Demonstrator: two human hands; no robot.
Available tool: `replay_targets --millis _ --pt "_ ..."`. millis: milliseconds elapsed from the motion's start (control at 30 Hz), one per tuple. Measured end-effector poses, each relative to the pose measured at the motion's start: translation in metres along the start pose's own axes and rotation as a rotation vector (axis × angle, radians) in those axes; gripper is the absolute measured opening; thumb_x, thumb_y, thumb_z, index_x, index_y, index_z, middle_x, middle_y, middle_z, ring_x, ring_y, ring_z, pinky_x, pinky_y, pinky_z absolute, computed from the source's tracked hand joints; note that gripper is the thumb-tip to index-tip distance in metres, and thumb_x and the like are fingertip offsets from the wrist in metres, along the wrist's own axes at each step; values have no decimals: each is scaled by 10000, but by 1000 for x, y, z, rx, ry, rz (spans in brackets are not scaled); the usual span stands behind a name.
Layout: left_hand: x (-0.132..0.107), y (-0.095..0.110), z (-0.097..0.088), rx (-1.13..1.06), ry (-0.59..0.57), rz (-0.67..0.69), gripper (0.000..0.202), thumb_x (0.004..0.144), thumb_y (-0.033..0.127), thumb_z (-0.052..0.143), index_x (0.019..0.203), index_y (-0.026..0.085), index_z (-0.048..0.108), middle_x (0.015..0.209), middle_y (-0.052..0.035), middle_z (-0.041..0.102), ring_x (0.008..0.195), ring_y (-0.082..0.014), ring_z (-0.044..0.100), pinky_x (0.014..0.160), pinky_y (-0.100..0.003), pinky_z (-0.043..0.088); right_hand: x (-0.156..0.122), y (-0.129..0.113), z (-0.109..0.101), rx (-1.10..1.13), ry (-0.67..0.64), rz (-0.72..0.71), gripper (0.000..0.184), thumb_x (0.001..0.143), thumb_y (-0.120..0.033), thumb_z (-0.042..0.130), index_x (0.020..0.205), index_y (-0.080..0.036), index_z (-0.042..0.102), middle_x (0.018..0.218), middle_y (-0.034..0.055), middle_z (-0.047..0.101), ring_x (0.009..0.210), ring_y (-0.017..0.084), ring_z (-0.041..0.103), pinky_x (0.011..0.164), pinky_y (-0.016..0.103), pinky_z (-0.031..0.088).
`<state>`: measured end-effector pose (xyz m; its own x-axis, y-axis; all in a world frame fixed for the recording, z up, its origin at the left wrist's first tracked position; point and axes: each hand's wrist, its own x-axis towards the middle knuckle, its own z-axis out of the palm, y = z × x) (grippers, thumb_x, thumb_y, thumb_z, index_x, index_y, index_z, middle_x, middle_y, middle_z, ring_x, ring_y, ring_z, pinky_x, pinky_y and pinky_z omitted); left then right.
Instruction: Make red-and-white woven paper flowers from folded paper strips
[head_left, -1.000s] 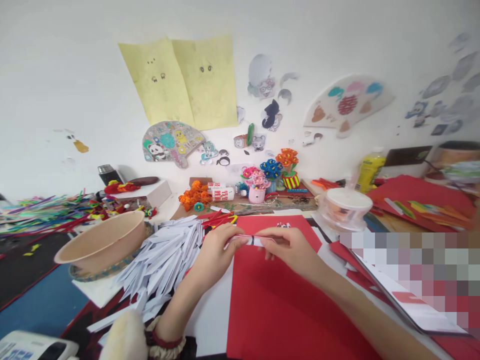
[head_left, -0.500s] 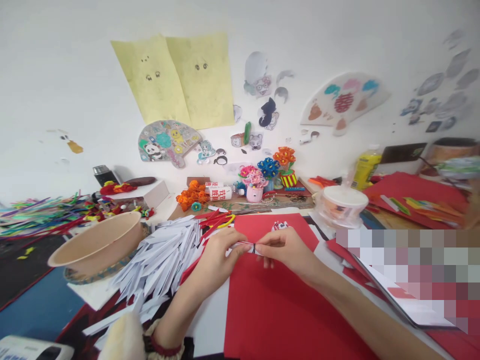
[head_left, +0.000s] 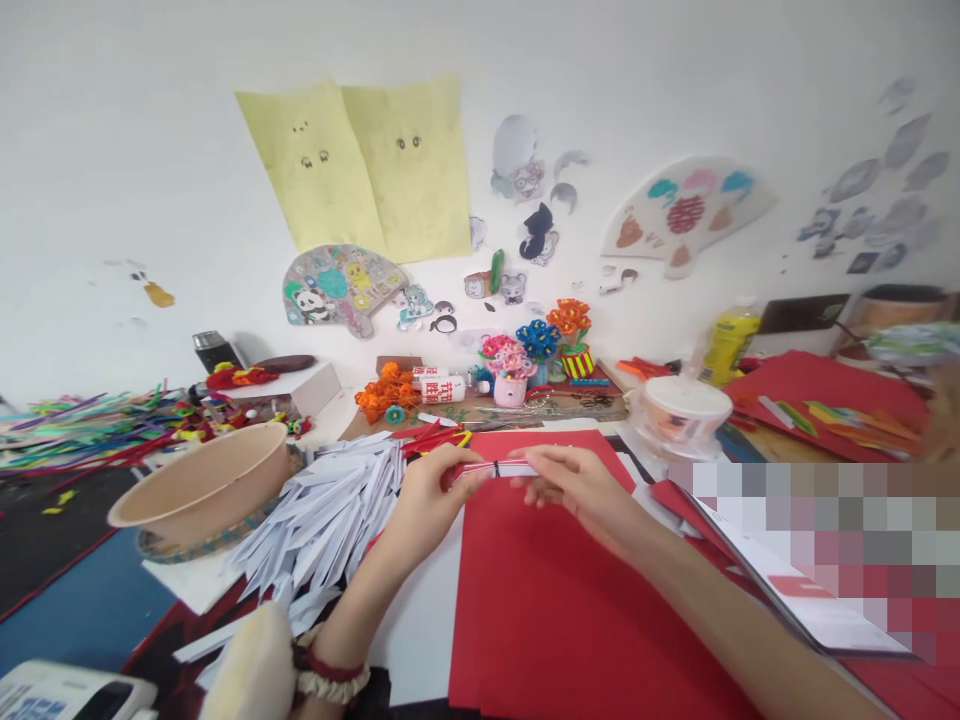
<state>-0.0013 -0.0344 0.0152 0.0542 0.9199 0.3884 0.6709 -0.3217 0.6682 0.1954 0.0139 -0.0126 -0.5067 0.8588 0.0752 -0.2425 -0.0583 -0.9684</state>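
Mid-frame, my left hand's (head_left: 433, 492) grip pinches the paper strip (head_left: 514, 469), likely steadying it; right hand (head_left: 576, 488) at its right end, pinch unclear. Black band (head_left: 496, 469) between, probably binding layers.

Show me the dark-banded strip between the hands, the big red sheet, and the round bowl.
Dark-banded strip (head_left: 513, 469): head view, its white part beside the band.
Red sheet (head_left: 555, 610): head view, its bare middle.
Bowl (head_left: 217, 514): head view, outer wall.
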Motion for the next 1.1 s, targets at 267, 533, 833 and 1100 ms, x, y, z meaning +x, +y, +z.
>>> replay_targets --millis 267,533,833,1100 --pt "0 -4 1 -169 74 -27 218 830 367 620 924 181 684 933 -55 717 821 -180 630 732 -278 476 3 5 0 -47 62 -121 342 668 -376 799 943 -190 718 919 60 739 888 223 679 894 373 488" --pt "0 -12 16 -420 154 -94 261 766 297 689 993 168 671 1082 -82 691 937 -197 632 835 -309 491 4 11 4 2 163 -143 579 651 -353 815 1176 -202 625 933 63 735 932 235 667 897 385 484" --pt "0 -16 24 -506 162 -173 374 727 335 710 1044 141 663 932 -71 696 636 -113 553 617 -254 481 7 18 4 40 188 -134 668 645 -360 815 1246 -218 562 955 51 722 913 209 668 904 360 474" --pt "-1 -4 18 -261 90 -13 225 788 343 658 935 178 700 968 -72 713 818 -185 617 761 -308 491 9 17 1 -110 210 -215 401 645 -369 792 990 -197 680 978 74 714 918 251 663 843 378 507"
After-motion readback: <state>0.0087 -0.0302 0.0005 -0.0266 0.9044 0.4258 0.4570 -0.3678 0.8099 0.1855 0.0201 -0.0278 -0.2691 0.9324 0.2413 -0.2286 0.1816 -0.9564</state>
